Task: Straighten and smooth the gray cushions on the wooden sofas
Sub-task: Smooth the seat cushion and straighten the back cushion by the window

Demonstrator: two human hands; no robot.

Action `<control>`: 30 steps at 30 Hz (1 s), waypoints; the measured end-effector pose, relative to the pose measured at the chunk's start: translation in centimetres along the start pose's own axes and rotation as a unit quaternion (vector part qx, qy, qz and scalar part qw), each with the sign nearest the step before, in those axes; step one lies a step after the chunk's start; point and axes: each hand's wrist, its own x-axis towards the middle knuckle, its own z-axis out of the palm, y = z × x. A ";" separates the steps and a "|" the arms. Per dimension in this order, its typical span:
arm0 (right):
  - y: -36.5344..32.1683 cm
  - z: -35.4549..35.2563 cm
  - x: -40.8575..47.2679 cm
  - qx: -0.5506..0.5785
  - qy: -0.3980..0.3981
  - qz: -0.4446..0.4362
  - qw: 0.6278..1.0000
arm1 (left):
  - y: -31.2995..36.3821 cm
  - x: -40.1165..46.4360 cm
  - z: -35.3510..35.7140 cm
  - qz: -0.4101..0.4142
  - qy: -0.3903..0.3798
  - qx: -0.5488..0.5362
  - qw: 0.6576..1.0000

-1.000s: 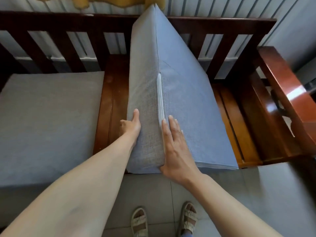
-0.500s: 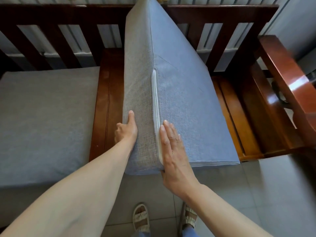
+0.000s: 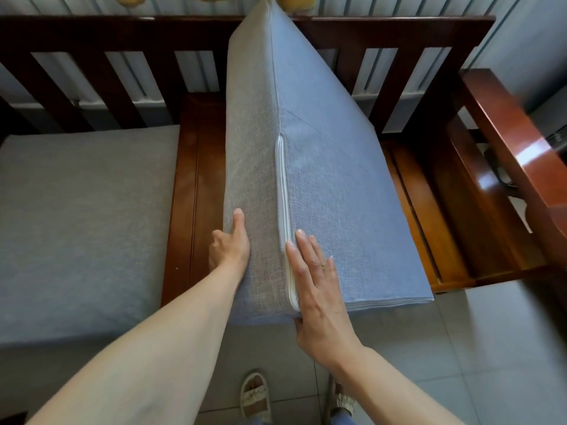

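Tilted cushion (image 3: 322,179) barely shifted since before, left hand (image 3: 228,250) gripping its left face — fingers hidden, right hand (image 3: 319,289) pressed flat, fingers straight, wooden sofa (image 3: 429,35) beneath.

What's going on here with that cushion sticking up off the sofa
A person is tipping a gray cushion up on edge over the bare slats of a wooden sofa. The left hand grips its left side, thumb on the narrow zipper-side face, while the right hand lies flat on the broad face beside the white zipper. A second gray cushion lies flat on the seat to the left.
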 end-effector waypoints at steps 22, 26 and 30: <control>7.7 -0.5 2.7 0.024 -0.081 -0.025 0.996 | -0.3 3.5 7.3 -0.085 -0.076 -0.066 0.991; 8.1 -0.2 2.5 0.009 -0.070 -0.040 0.997 | -0.3 2.4 7.1 -0.069 -0.089 -0.056 0.992; 8.8 -0.4 2.4 -0.026 -0.067 -0.035 0.997 | 0.1 -0.2 6.6 0.008 -0.092 0.000 0.996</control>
